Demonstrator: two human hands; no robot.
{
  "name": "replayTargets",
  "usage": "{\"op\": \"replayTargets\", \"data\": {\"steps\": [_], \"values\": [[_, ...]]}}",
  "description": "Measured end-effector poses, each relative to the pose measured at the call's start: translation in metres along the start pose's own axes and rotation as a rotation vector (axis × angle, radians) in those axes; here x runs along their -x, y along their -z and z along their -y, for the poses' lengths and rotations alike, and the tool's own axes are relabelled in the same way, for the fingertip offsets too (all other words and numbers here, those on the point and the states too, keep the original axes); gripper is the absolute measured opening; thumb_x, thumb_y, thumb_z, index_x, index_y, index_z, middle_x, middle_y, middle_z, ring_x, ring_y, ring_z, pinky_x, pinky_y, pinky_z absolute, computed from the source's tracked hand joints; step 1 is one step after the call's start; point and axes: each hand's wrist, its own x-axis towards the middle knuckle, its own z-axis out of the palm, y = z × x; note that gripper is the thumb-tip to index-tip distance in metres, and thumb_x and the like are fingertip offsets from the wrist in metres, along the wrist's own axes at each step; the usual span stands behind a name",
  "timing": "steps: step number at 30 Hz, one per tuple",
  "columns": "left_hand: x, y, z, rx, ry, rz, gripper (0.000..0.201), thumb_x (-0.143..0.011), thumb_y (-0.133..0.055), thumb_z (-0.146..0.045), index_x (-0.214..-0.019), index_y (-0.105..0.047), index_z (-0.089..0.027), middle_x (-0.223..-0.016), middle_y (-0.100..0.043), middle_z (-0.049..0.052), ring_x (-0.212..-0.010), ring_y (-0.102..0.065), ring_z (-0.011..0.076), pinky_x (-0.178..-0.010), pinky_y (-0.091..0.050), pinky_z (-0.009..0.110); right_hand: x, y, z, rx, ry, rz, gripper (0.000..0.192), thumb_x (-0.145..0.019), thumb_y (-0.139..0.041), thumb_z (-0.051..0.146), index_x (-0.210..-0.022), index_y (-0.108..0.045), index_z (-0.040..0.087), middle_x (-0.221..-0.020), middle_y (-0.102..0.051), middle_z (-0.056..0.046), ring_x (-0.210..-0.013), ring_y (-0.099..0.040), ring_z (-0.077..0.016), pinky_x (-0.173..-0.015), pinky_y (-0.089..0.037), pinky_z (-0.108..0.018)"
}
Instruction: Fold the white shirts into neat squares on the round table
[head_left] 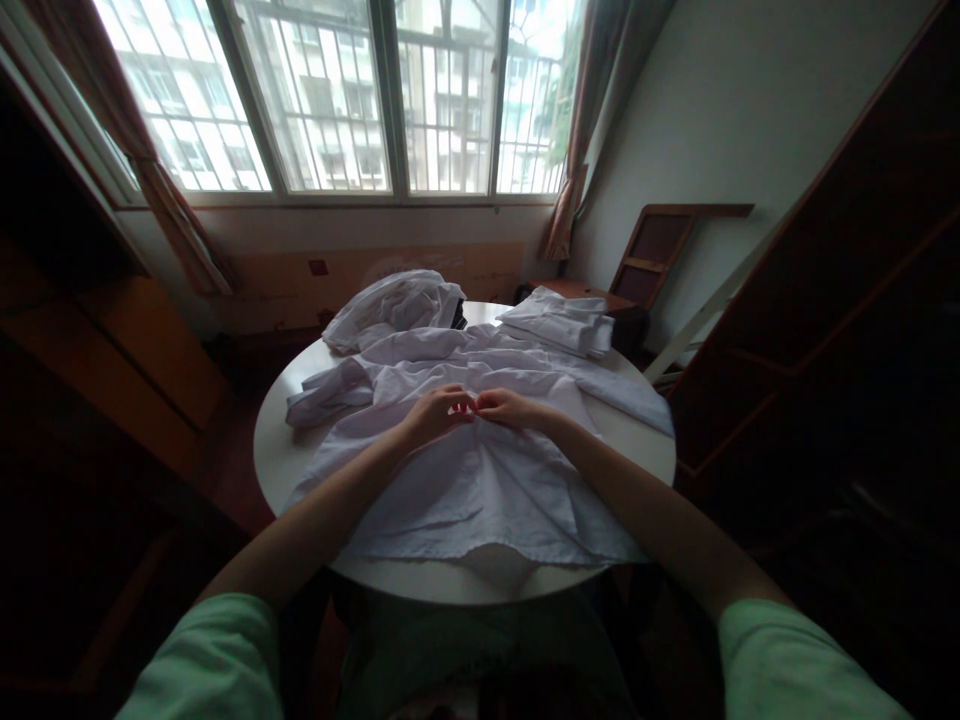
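A white shirt (450, 500) lies spread over the round white table (281, 450), its hem towards me and its sleeves out to both sides. Over the middle of its front, my left hand (439, 412) and my right hand (506, 408) meet with their fingertips almost touching. Both hands pinch the shirt's fabric along the centre line, and creases run from there down to the hem. Any button between the fingertips is too small to make out.
At the table's far left is a heap of white cloth (397, 305) in what looks like clear plastic. Folded white garments (559, 318) are stacked at the far right. Beyond stand a barred window (322, 100), a wooden frame (652, 250) and dark wooden furniture (810, 330).
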Motion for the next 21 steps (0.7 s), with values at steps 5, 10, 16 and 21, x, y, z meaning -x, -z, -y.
{"op": "replayTargets", "data": {"steps": [5,10,16,21], "values": [[0.0001,0.0006,-0.0001,-0.031,0.015,-0.010,0.004,-0.072,-0.067,-0.024,-0.072,-0.067,-0.020,-0.075,-0.059,0.001,-0.065,-0.051,0.0118,-0.063,-0.037,0.023,0.0007,0.0008,0.0004,0.012,-0.015,0.014,0.024,-0.069,-0.059,0.037,-0.071,-0.057,0.013,-0.060,-0.049,0.004,-0.053,-0.040,-0.0077,-0.048,-0.029,-0.020],[0.0009,-0.0003,0.0009,-0.013,-0.010,0.009,0.005,-0.074,-0.066,-0.025,-0.075,-0.067,-0.019,-0.076,-0.059,0.001,-0.065,-0.052,0.0111,-0.062,-0.038,0.022,0.0022,0.0007,0.0010,0.005,-0.012,0.029,0.028,-0.068,-0.058,0.041,-0.073,-0.057,0.013,-0.061,-0.048,0.004,-0.053,-0.039,-0.0078,-0.048,-0.028,-0.021],[0.0007,-0.0025,0.0031,-0.029,-0.063,-0.004,0.006,-0.075,-0.066,-0.024,-0.074,-0.066,-0.018,-0.073,-0.057,0.000,-0.062,-0.050,0.0093,-0.059,-0.038,0.020,0.0007,0.0007,0.0005,0.010,-0.009,0.023,0.029,-0.067,-0.060,0.042,-0.071,-0.058,0.013,-0.061,-0.050,0.003,-0.055,-0.040,-0.0081,-0.051,-0.031,-0.021],[0.0002,-0.0042,0.0066,-0.060,-0.115,-0.031,0.007,-0.075,-0.066,-0.024,-0.074,-0.067,-0.016,-0.072,-0.058,0.000,-0.061,-0.051,0.0088,-0.060,-0.039,0.020,-0.0006,0.0012,-0.0003,-0.001,-0.012,0.030,0.030,-0.067,-0.061,0.042,-0.072,-0.058,0.013,-0.059,-0.050,0.004,-0.053,-0.039,-0.0075,-0.048,-0.029,-0.021]]}}
